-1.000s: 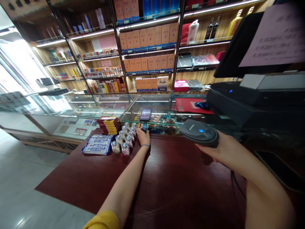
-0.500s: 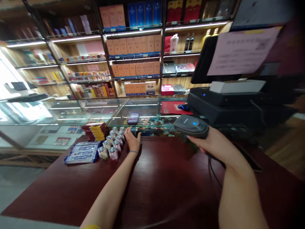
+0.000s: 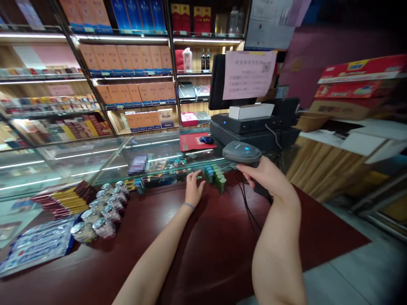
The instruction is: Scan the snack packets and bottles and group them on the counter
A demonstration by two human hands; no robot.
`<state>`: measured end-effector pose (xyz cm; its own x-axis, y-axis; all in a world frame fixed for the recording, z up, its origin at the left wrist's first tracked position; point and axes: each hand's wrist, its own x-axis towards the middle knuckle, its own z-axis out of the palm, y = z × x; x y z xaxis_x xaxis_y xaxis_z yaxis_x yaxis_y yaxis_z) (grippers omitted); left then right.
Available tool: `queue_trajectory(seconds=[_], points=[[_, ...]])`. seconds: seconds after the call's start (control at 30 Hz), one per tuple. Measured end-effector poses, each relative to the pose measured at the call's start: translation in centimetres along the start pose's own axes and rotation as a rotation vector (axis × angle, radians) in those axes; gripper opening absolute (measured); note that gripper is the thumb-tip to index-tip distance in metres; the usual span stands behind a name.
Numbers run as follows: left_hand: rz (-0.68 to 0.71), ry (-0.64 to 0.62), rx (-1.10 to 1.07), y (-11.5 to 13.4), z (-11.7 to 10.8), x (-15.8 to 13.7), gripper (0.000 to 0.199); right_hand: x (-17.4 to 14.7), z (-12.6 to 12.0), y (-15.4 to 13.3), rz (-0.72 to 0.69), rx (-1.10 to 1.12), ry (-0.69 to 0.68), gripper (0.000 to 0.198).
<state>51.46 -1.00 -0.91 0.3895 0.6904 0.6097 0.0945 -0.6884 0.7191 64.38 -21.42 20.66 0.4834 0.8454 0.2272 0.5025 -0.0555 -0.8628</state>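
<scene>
My right hand (image 3: 259, 173) is wrapped round the handle of a dark grey barcode scanner (image 3: 241, 153), held above the counter with a blue light on its top. A black cable hangs below it. Over the dark red counter (image 3: 152, 258), my left hand (image 3: 193, 189) is open, thumb and fingers apart, with nothing visible in it. Close to its right stand small green packs (image 3: 220, 178) and blue packs (image 3: 209, 173) in short rows. Whether the fingertips touch them I cannot tell.
Several lidded jars (image 3: 104, 228), a stack of red and yellow packets (image 3: 68, 199) and blue-white packages (image 3: 38, 245) occupy the left. Behind is a glass display case (image 3: 159, 142); a monitor (image 3: 218, 82), black box (image 3: 235, 126) and mouse (image 3: 206, 140) stand at the back.
The view has turned right. My left hand has moved from beside the jars to beside the green and blue packs. My right hand still holds the scanner.
</scene>
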Motion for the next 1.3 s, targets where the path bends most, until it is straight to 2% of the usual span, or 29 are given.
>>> queue_trajectory(seconds=[0.13, 0.27, 0.4, 0.57, 0.7, 0.83, 0.93, 1.07, 1.2, 1.3], points=[[-0.01, -0.002, -0.001, 0.7, 3.7, 0.9, 0.052, -0.1, -1.5, 1.6, 0.074, 0.046, 0.064, 0.03], [-0.047, 0.02, 0.019, 0.7, 5.1, 1.3, 0.048, -0.2, -2.5, 2.6, 0.105, 0.089, 0.117, 0.032], [-0.072, 0.0, -0.004, 0.4, 5.5, 1.3, 0.04, -0.2, -2.8, 2.9, 0.118, 0.08, 0.113, 0.034], [-0.04, -0.023, -0.053, 0.4, 5.6, 1.3, 0.032, 0.0, -2.4, 2.6, 0.102, 0.081, 0.105, 0.034], [-0.128, 0.035, -0.16, 0.6, 4.4, 1.1, 0.028, 0.1, -1.9, 2.2, 0.096, 0.056, 0.075, 0.034], [-0.297, 0.101, -0.438, 0.5, 0.5, 0.4, 0.033, 0.3, -1.1, 1.6, 0.056, 0.053, 0.041, 0.032], [-0.462, 0.133, -0.659, 0.3, -4.1, -0.6, 0.043, 0.5, 0.1, 0.7, 0.034, 0.045, 0.005, 0.031], [-0.683, 0.14, -0.914, 0.0, -11.1, -2.4, 0.058, 0.7, 2.4, -0.9, -0.065, -0.056, -0.048, 0.028], [-0.77, 0.144, -1.008, -0.4, -17.2, -4.3, 0.057, 0.8, 5.3, -2.1, -0.114, -0.133, -0.136, 0.02], [-0.773, 0.177, -1.019, -1.1, -20.4, -5.6, 0.052, 0.7, 7.8, -2.7, -0.132, -0.185, -0.174, 0.027]])
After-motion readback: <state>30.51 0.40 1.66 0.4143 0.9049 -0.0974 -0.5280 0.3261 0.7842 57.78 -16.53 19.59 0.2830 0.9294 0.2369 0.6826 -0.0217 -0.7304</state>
